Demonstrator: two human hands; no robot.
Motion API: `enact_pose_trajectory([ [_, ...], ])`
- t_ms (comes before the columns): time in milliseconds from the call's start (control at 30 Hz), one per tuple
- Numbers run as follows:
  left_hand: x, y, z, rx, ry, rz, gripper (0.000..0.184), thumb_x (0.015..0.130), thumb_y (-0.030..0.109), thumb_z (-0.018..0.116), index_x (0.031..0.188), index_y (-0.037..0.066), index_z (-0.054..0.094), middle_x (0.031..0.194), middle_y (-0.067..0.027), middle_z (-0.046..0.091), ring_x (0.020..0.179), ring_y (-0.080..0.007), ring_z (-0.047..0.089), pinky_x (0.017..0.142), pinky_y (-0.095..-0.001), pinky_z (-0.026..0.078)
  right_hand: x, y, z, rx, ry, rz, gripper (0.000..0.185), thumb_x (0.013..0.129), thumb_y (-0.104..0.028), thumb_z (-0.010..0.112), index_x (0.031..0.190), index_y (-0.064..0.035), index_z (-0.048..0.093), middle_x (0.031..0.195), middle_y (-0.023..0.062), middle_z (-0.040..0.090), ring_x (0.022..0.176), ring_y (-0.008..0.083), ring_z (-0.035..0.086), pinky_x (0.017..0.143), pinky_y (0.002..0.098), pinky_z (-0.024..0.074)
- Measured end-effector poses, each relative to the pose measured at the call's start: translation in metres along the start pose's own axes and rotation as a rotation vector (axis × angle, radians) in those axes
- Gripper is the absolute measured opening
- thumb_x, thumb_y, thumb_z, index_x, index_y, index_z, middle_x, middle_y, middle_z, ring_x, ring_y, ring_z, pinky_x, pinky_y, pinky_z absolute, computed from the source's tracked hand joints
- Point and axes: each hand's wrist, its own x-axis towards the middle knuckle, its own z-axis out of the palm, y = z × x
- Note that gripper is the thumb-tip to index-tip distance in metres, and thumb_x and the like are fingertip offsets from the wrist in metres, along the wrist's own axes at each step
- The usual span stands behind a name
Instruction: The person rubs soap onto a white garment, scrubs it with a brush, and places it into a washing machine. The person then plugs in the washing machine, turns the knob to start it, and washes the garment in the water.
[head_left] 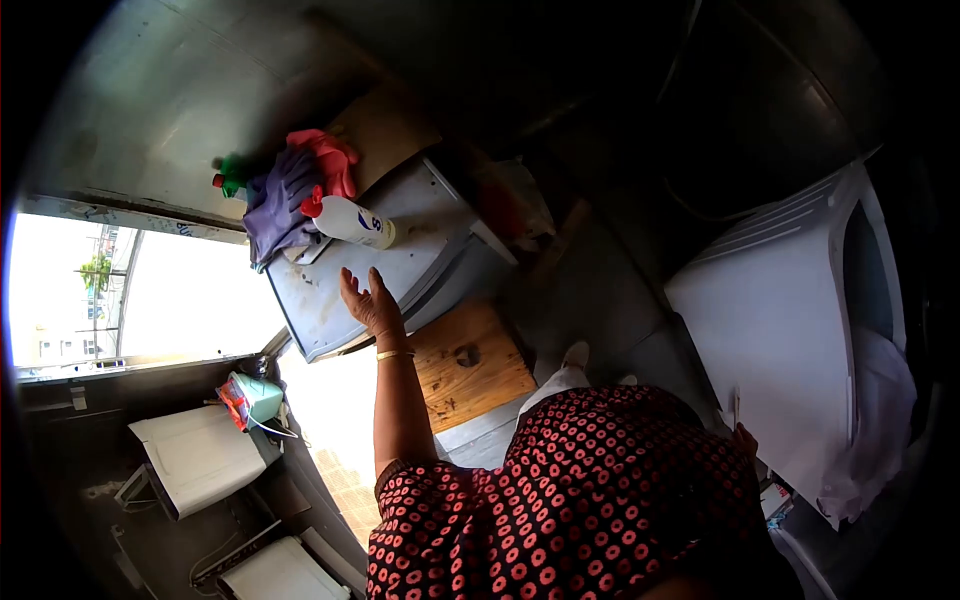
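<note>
My left hand is raised with its fingers apart and nothing in it, just short of a white bottle with a red cap. The bottle stands on a grey-white cabinet top. Beside it lie a purple cloth or glove and a red-pink one, with a green bottle behind. My right hand shows only in part at my right side, near a thin light object by the white appliance; its fingers are too dark to make out.
A wooden board lies below the cabinet. To the right stands a large white appliance with plastic sheeting. At the lower left are a white-topped unit, a light green container and another white panel. A bright opening is at the left.
</note>
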Motion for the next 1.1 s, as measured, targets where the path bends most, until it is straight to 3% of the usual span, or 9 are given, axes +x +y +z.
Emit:
enact_pose_trajectory([
  [333, 0.092, -0.048, -0.001, -0.570, -0.061, -0.641, 0.047, 0.083, 0.007, 0.049, 0.128, 0.001, 0.036, 0.117, -0.0151, 0.051, 0.107, -0.0254, 0.051, 0.091, -0.0370, 0.039, 0.018, 0.012, -0.033, -0.363, -0.257, -0.015, 0.045, 0.084, -0.020, 0.055, 0.127, -0.0107, 0.045, 0.125, 0.0165, 0.049, 0.109, 0.0311, 0.051, 0.092, 0.0338, 0.0436],
  [400, 0.110, -0.068, 0.005, -0.639, -0.073, -0.670, 0.050, 0.084, 0.010, 0.044, 0.131, 0.001, 0.029, 0.123, -0.0155, 0.048, 0.114, -0.0296, 0.047, 0.095, -0.0417, 0.036, 0.010, 0.022, -0.041, -0.848, -0.307, -0.583, 0.037, 0.086, -0.016, 0.052, 0.121, -0.0091, 0.050, 0.118, 0.0165, 0.054, 0.105, 0.0307, 0.054, 0.091, 0.0345, 0.0444],
  [433, 0.124, -0.094, 0.011, -0.767, -0.089, -0.706, 0.049, 0.085, 0.011, 0.042, 0.131, 0.001, 0.029, 0.124, -0.0160, 0.047, 0.115, -0.0300, 0.046, 0.095, -0.0417, 0.036, -0.007, -0.049, -0.042, -0.303, -0.250, 0.075, 0.033, 0.085, -0.011, 0.052, 0.117, -0.0088, 0.053, 0.114, 0.0161, 0.057, 0.101, 0.0307, 0.056, 0.088, 0.0344, 0.0466],
  [467, 0.134, -0.109, 0.016, -0.895, -0.108, -0.741, 0.049, 0.085, 0.011, 0.040, 0.131, 0.001, 0.028, 0.125, -0.0164, 0.046, 0.116, -0.0303, 0.046, 0.095, -0.0417, 0.036, -0.005, -0.039, -0.046, -0.302, -0.247, 0.068, 0.033, 0.085, -0.011, 0.052, 0.117, -0.0088, 0.053, 0.114, 0.0161, 0.057, 0.101, 0.0307, 0.056, 0.088, 0.0344, 0.0466],
  [633, 0.155, -0.097, 0.029, -0.810, -0.141, -0.757, 0.043, 0.086, 0.014, 0.037, 0.128, 0.001, 0.033, 0.127, -0.0154, 0.045, 0.117, -0.0288, 0.044, 0.094, -0.0410, 0.037, -0.023, -0.032, -0.077, -1.187, -0.032, -1.049, 0.028, 0.082, -0.006, 0.052, 0.110, -0.0077, 0.058, 0.110, 0.0180, 0.058, 0.099, 0.0326, 0.057, 0.081, 0.0357, 0.0508],
  [900, 0.190, -0.059, 0.032, -1.164, -0.055, -0.853, 0.054, 0.081, 0.035, 0.055, 0.121, 0.002, 0.041, 0.125, -0.0157, 0.045, 0.116, -0.0329, 0.042, 0.101, -0.0511, 0.030, -0.036, -0.025, -0.089, -0.965, -0.216, -0.659, 0.025, 0.081, -0.007, 0.055, 0.105, -0.0070, 0.061, 0.107, 0.0156, 0.060, 0.095, 0.0308, 0.059, 0.080, 0.0359, 0.0515],
  [967, 0.195, -0.037, 0.022, -1.199, -0.033, -0.911, 0.061, 0.079, 0.037, 0.055, 0.125, 0.001, 0.036, 0.129, -0.0169, 0.040, 0.119, -0.0330, 0.039, 0.102, -0.0512, 0.030, -0.041, -0.035, -0.089, -0.451, -0.133, -0.070, 0.026, 0.083, -0.013, 0.056, 0.108, -0.0072, 0.060, 0.104, 0.0152, 0.062, 0.095, 0.0289, 0.060, 0.075, 0.0344, 0.0523],
  [1067, 0.207, -0.016, 0.005, -1.341, -0.193, -0.845, 0.076, 0.076, 0.042, 0.055, 0.132, -0.001, 0.025, 0.138, -0.0192, 0.030, 0.127, -0.0336, 0.030, 0.103, -0.0508, 0.027, -0.029, 0.004, -0.099, -0.851, -0.172, -0.597, 0.031, 0.084, -0.021, 0.056, 0.111, -0.0055, 0.060, 0.103, 0.0145, 0.063, 0.091, 0.0262, 0.061, 0.069, 0.0333, 0.0520],
  [1100, 0.219, -0.027, 0.003, -1.332, -0.269, -0.788, 0.077, 0.077, 0.042, 0.054, 0.132, -0.003, 0.025, 0.137, -0.0218, 0.029, 0.127, -0.0352, 0.030, 0.102, -0.0504, 0.027, -0.031, -0.016, -0.097, -0.657, -0.254, -0.248, 0.032, 0.084, -0.023, 0.056, 0.111, -0.0050, 0.059, 0.097, 0.0142, 0.063, 0.085, 0.0249, 0.060, 0.066, 0.0327, 0.0511],
])
